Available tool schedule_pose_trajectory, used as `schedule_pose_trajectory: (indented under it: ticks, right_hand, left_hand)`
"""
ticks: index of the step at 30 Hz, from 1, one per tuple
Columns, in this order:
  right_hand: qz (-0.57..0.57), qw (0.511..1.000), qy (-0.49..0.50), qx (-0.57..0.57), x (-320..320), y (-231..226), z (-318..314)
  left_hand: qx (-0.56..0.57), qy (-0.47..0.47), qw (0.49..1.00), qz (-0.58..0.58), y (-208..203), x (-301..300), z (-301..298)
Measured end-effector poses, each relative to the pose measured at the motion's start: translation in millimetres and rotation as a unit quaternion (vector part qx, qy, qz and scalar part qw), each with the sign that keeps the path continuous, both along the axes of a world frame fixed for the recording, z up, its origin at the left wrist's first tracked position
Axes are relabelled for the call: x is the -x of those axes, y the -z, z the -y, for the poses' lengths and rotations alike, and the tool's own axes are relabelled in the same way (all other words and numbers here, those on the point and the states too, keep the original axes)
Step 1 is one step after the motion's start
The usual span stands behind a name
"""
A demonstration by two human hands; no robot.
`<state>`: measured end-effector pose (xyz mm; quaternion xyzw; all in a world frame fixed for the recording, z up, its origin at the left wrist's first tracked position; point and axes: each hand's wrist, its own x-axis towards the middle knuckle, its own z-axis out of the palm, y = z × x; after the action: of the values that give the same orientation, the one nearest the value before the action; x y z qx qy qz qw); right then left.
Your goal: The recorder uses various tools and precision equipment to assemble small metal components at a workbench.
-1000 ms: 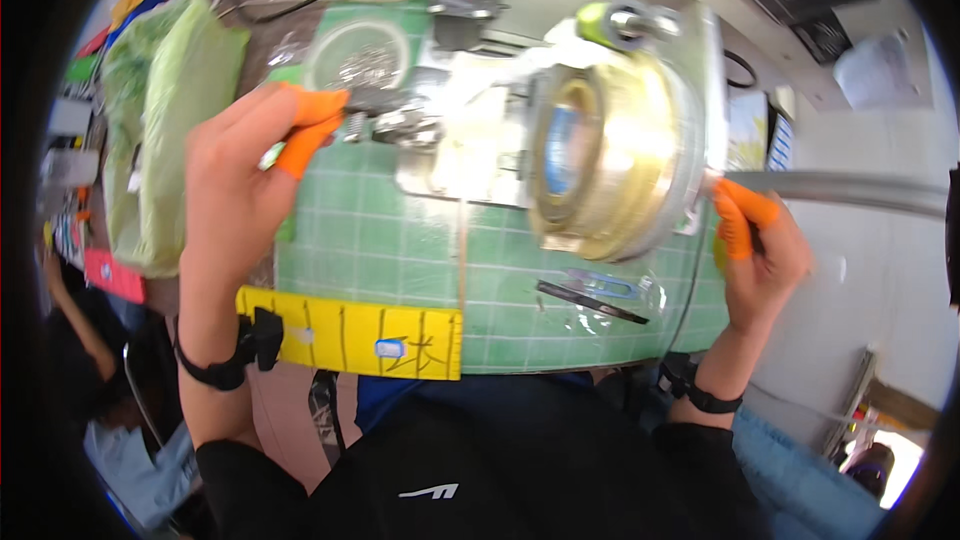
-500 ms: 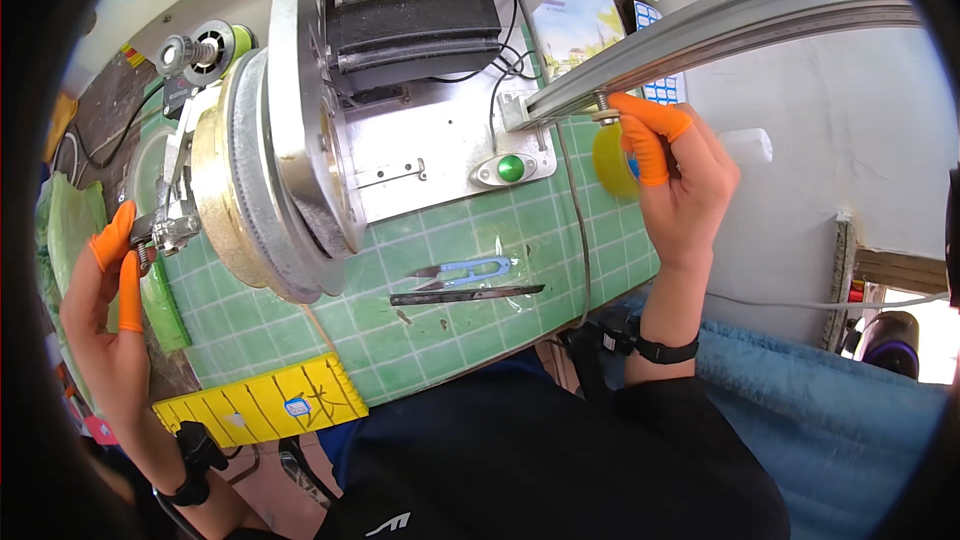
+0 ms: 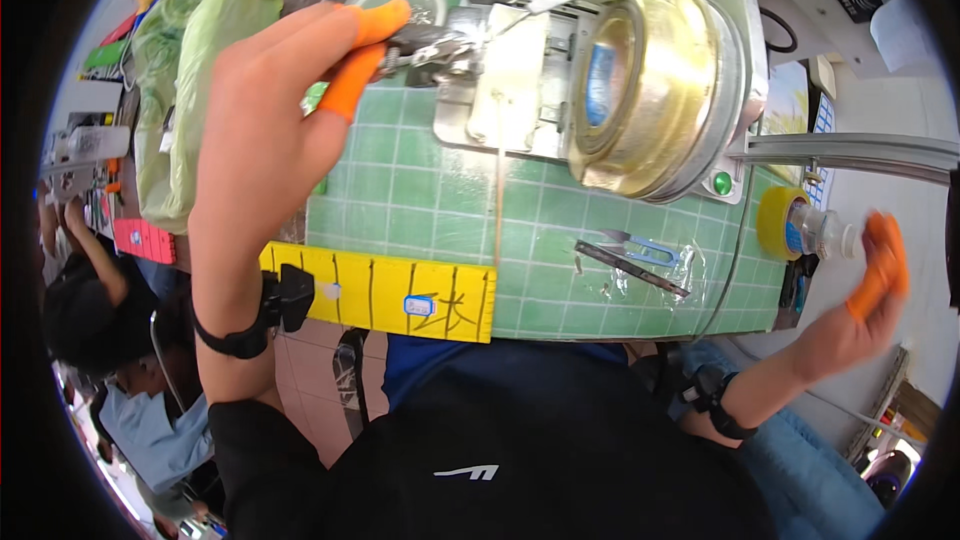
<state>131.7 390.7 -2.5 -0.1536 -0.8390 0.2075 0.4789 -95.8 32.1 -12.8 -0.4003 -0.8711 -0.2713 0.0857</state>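
My left hand [image 3: 270,120], with orange finger covers on thumb and forefinger, pinches a small spring-loaded screw [image 3: 393,62] on the metal fitting [image 3: 445,55] at the machine's left side. Right of that fitting stands a thick winding wheel [image 3: 645,90] with a gold-coloured rim. My right hand [image 3: 860,290], also in orange finger covers, is off at the far right, smeared by motion. Its fingertips are nearest to a clear bottle [image 3: 828,235]; whether they touch it I cannot tell. Beyond the hand, a spring screw [image 3: 815,172] sits under the aluminium rail [image 3: 850,152].
On the green gridded mat [image 3: 540,285] lie blue thread snips [image 3: 655,253] and dark tweezers [image 3: 640,272]. A yellow marked board [image 3: 450,285] is at the front edge, a yellow tape roll [image 3: 774,222] at right. A pale green bag [image 3: 190,70] stands left; another person [image 3: 90,310] sits beyond.
The view has swung left. My right hand has let go of the spring screw under the rail and moved away toward me. My left hand still pinches its screw.
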Motion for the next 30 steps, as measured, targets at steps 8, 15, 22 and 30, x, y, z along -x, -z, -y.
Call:
schedule_pose_trajectory:
  ticks: [8, 15, 22, 30]
  right_hand:
    - [0.092, 0.807, -0.516, 0.271, 84.1, 51.5, 204.7]
    - [-0.04, 0.724, -0.361, 0.586, 133.6, 81.1, 225.0]
    - [-0.053, 0.784, -0.358, 0.504, 151.5, 99.4, 218.0]
    - [-0.063, 0.696, -0.33, 0.635, 158.5, 95.8, 228.7]
  left_hand:
    - [-0.012, 0.021, 0.998, -0.058, 13.1, 0.8, 14.6]
    - [-0.019, 0.036, 0.996, -0.077, 10.7, 2.3, 9.2]
    - [0.006, 0.054, 0.995, -0.082, 1.6, 8.8, 14.0]
    - [-0.019, 0.229, 0.953, -0.199, -45.3, 46.9, -17.1]
